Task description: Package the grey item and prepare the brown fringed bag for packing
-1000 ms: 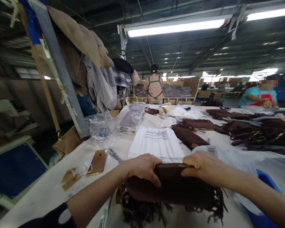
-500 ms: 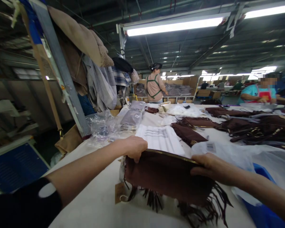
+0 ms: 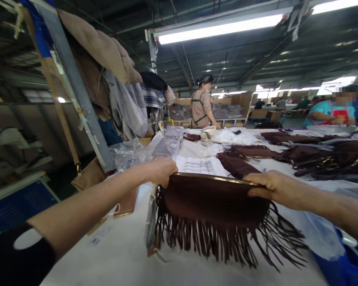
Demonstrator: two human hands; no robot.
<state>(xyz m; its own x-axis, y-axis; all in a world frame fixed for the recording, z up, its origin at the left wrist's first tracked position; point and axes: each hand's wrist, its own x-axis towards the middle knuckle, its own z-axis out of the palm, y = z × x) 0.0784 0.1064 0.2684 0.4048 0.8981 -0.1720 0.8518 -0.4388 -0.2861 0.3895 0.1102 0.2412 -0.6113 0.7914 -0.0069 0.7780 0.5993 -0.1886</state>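
Observation:
I hold a dark brown fringed bag (image 3: pixel 211 202) up above the white table (image 3: pixel 113 254) by its two top corners. My left hand (image 3: pixel 158 171) is closed on the left corner and my right hand (image 3: pixel 271 186) is closed on the right corner. A gold zip runs along the bag's top edge. Long fringe hangs down from the bag toward the table. A paper tag dangles at the bag's lower left.
A copper-coloured phone (image 3: pixel 127 202) lies under my left forearm. White printed sheets (image 3: pixel 201 166), several brown bags (image 3: pixel 316 155) and clear plastic bags (image 3: pixel 128 153) cover the table behind. A blue bin (image 3: pixel 340 266) stands at right. Clothes hang on a post (image 3: pixel 77 87) at left. Two people work beyond.
Both hands have raised the bag off the table and moved apart to its corners. The fringe now hangs free. The far person has turned sideways.

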